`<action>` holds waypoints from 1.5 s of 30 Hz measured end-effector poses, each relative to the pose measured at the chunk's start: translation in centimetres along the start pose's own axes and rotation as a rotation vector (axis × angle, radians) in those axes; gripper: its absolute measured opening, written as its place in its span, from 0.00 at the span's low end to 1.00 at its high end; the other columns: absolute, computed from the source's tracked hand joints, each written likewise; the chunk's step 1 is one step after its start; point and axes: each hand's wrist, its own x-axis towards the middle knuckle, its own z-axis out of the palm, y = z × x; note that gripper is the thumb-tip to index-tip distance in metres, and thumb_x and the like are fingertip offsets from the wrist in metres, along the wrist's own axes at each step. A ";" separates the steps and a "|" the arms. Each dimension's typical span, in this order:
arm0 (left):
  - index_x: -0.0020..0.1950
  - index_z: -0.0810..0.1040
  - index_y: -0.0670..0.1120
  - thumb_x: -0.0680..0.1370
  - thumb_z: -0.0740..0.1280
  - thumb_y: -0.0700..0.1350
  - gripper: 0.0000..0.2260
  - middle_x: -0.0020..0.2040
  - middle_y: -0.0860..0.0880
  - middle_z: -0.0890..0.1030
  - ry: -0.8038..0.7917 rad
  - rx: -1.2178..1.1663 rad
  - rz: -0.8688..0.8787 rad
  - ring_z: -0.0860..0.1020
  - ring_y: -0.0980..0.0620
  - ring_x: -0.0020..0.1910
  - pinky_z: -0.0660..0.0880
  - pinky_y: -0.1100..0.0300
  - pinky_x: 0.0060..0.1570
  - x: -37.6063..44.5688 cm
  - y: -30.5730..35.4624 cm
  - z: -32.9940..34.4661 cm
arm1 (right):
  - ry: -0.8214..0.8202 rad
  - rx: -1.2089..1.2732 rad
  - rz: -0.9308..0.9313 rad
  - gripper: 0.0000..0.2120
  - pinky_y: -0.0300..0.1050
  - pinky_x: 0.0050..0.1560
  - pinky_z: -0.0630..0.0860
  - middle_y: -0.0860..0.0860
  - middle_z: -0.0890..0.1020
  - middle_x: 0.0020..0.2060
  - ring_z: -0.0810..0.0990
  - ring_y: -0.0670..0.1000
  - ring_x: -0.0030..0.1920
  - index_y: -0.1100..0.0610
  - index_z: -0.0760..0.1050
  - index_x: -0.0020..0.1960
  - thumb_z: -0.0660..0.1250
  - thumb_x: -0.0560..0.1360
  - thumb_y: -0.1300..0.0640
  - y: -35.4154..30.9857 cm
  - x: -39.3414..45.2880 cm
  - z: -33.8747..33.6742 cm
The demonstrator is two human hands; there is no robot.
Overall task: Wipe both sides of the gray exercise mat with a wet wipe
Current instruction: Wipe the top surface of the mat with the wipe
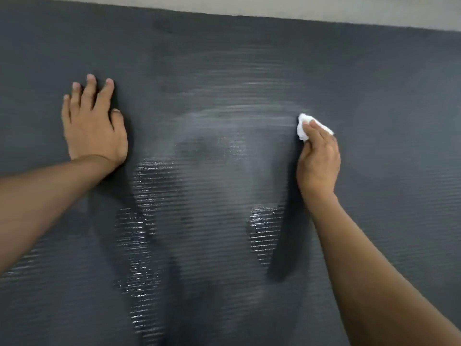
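The gray ribbed exercise mat (374,83) lies flat and fills almost the whole head view. Wet, shiny streaks cover its middle, between my two arms. My left hand (93,123) presses flat on the mat at the left, fingers straight and spread. At the right, my right hand (318,158) grips a crumpled white wet wipe (303,126) and holds it against the mat at the right edge of the wet patch. Part of the wipe is hidden under my fingers.
A strip of pale floor (324,7) shows beyond the mat's far edge along the top of the view. The mat runs past the left, right and bottom edges of the frame.
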 end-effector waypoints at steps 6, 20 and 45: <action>0.79 0.66 0.47 0.83 0.54 0.46 0.23 0.80 0.41 0.62 0.040 0.070 -0.007 0.60 0.36 0.79 0.54 0.44 0.78 -0.1 0.1 0.0 | 0.077 0.170 0.009 0.19 0.26 0.63 0.61 0.44 0.77 0.63 0.73 0.47 0.64 0.49 0.76 0.65 0.58 0.78 0.61 0.6 -0.5 1.1; 0.84 0.45 0.46 0.70 0.54 0.74 0.51 0.84 0.44 0.41 -0.615 0.005 -0.110 0.45 0.41 0.83 0.48 0.45 0.81 -22.0 0.2 -9.5 | 0.047 0.156 -0.060 0.17 0.45 0.64 0.69 0.49 0.78 0.61 0.72 0.50 0.61 0.52 0.75 0.60 0.54 0.77 0.63 0.3 -0.1 0.1; 0.73 0.17 0.46 0.58 0.76 0.75 0.76 0.75 0.43 0.20 -0.947 0.280 -0.002 0.27 0.40 0.78 0.37 0.46 0.79 -20.6 1.2 -11.3 | -0.226 0.008 -0.142 0.15 0.47 0.60 0.68 0.43 0.75 0.55 0.72 0.49 0.54 0.50 0.73 0.51 0.48 0.76 0.52 -1.8 -4.7 -2.5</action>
